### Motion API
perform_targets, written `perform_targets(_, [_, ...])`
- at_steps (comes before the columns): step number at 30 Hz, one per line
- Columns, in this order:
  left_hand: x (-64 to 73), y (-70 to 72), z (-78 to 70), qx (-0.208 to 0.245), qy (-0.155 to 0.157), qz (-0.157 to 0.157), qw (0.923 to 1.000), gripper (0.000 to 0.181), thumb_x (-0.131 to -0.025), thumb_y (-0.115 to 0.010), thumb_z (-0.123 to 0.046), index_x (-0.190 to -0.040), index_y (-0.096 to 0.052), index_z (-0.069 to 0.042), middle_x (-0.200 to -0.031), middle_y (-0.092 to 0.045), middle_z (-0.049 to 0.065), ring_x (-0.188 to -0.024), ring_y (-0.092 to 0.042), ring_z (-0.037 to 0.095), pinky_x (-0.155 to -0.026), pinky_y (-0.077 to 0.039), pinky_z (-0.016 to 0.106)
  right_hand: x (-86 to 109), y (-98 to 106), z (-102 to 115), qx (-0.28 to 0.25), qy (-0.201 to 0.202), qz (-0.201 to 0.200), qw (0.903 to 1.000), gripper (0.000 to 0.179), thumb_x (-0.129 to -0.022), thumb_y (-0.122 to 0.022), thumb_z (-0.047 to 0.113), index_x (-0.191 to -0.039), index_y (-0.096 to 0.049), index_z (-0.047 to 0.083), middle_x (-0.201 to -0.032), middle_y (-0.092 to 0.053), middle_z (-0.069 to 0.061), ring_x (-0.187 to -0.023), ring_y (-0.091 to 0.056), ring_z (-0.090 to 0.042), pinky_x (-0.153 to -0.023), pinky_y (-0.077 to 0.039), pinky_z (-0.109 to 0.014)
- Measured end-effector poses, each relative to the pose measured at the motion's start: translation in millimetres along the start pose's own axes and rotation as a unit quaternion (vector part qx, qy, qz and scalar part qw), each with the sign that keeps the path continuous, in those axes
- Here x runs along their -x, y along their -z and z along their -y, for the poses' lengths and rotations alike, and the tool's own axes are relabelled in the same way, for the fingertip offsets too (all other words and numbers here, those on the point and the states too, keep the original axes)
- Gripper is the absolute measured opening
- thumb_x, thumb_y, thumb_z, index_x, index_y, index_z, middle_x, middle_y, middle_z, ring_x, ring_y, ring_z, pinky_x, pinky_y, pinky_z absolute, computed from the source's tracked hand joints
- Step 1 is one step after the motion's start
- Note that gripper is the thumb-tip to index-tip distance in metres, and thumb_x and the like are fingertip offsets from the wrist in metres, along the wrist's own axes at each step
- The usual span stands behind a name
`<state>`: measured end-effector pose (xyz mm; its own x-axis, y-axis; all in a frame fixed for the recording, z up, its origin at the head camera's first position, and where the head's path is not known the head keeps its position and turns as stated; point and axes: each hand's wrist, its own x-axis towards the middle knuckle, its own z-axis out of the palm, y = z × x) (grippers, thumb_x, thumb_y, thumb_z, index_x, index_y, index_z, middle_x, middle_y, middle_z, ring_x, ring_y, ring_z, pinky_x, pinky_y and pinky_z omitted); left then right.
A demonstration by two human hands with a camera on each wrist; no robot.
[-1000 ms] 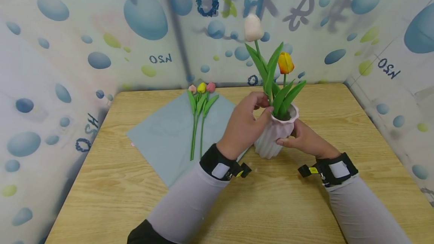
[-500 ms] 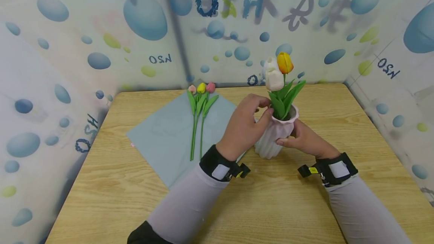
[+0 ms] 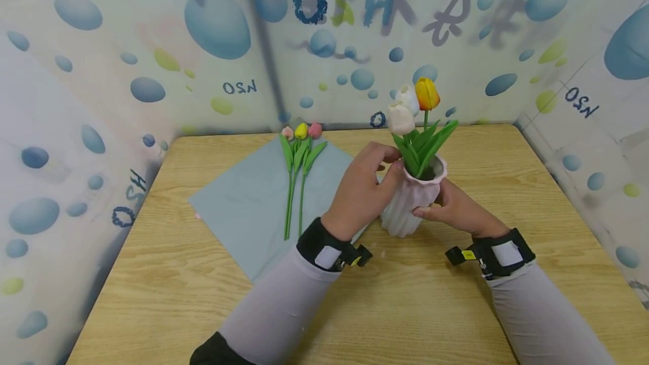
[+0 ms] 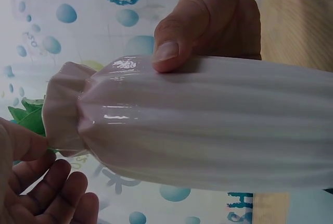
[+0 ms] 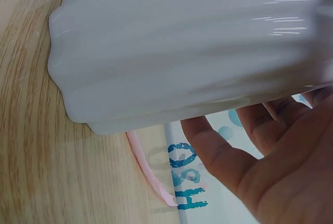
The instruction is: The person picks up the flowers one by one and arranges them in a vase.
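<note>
A white fluted vase (image 3: 408,207) with a pinkish ruffled rim stands tilted on the table, its mouth to the upper right in the head view. My right hand (image 3: 458,210) grips its side, thumb in front. At the rim's left, my left hand (image 3: 362,187) pinches the low leaves of a creamy white tulip (image 3: 401,119) between thumb and forefinger; the stem is hidden inside the vase. In the left wrist view the other fingers (image 4: 54,182) curl loosely below the rim. Another white tulip (image 3: 408,97) and an orange-yellow tulip (image 3: 427,93) stand behind it.
Left of the vase, a grey-blue sheet (image 3: 243,196) lies on the wooden table (image 3: 431,308). Two pink tulips and a yellow tulip (image 3: 301,131) lie on it. A pink strip (image 5: 148,172) shows beyond the vase's base. A printed backdrop (image 3: 203,89) rises behind the table.
The creamy white tulip has come down into the vase, its bloom from high above to below the orange-yellow one, then leaning left. My left hand has shifted slightly left; the right has stayed put.
</note>
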<state>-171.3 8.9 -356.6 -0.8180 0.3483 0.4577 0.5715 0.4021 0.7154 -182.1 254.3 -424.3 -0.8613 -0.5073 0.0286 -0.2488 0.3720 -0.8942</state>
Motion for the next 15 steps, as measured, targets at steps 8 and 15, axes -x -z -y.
perform_targets(8, [5.8, 4.9, 9.3, 0.023, 0.025, -0.015, 0.9993, 0.024, -0.108, -0.055, -0.017, -0.127, -0.064, -0.006, -0.123, -0.066, 0.008, -0.113, -0.064, 0.02, -0.096, -0.056, 0.034, -0.4, 1, -1, -0.004, 0.005, -0.003, 1.0, 0.074, -0.094, -0.074, 0.007, -0.155, -0.031, 0.01, -0.148, -0.049, -0.014, -0.124, -0.056, -0.007, -0.1, -0.048, -0.018])
perform_targets(15, [11.7, 15.5, 34.1, 0.033, 0.069, -0.066, 0.9949, 0.024, -0.107, -0.056, -0.015, -0.126, -0.065, -0.005, -0.119, -0.068, 0.008, -0.11, -0.064, 0.019, -0.094, -0.056, 0.033, 0.2, 0, -1, 0.006, 0.001, 0.0, 1.0, 0.07, -0.095, -0.074, 0.009, -0.152, -0.034, 0.009, -0.143, -0.052, -0.012, -0.122, -0.057, -0.009, -0.1, -0.048, -0.017])
